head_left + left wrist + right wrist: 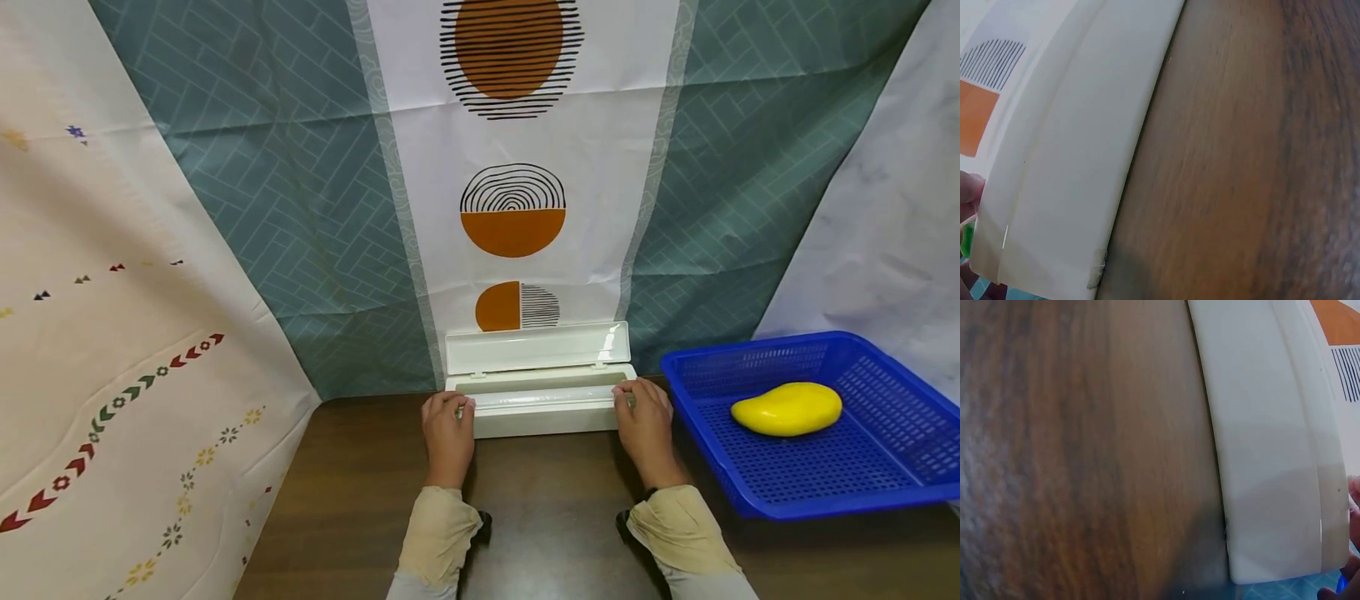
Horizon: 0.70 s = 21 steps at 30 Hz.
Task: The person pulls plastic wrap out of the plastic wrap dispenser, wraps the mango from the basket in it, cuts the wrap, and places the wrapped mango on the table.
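Note:
A long white cling film dispenser [543, 421] stands on the table with its lid [537, 348] raised towards the back. Inside lies a shiny clear roll of cling film [551, 397]. My left hand [447, 433] grips the left end, thumb on the top edge. At the opposite end my right hand [647, 425] grips in the same way, fingers bent round the corner. In the left wrist view the dispenser's front wall [1079, 150] fills the left side, with a small bright green piece [967, 239] by the fingers. The right wrist view shows mainly the front wall [1266, 456].
A blue plastic basket [757, 508] stands at the right and holds a yellow mango [787, 409]. The dark wooden table [555, 517] extends in front of the dispenser. A patterned cloth [517, 133] hangs close behind it; a cream cloth [150, 358] hangs at the left.

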Tool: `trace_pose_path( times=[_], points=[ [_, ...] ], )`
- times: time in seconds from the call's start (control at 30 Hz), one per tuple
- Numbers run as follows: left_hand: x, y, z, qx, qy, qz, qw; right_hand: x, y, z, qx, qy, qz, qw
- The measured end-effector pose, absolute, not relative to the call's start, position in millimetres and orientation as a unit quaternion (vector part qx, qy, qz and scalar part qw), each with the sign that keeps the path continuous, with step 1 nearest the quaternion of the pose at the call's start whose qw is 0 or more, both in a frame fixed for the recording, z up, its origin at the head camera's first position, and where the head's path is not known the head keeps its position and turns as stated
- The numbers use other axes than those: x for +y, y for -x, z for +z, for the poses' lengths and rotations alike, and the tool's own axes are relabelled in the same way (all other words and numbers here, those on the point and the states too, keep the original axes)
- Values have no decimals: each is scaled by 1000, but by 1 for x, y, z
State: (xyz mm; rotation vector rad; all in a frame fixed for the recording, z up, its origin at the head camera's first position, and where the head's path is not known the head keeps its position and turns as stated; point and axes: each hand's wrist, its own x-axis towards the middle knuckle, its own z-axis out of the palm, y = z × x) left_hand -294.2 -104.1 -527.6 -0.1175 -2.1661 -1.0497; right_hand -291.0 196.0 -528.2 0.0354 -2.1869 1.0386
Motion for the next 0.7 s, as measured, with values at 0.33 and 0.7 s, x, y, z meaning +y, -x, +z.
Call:
trace_pose_path(
  times=[0.33, 0.7],
  points=[
    [-99, 292, -526, -850, 27, -419, 317, 197, 289, -526, -846, -19, 404, 348],
    [-100, 288, -516, -845, 26, -434, 310, 195, 289, -528, -829, -34, 422, 364]
  ],
)
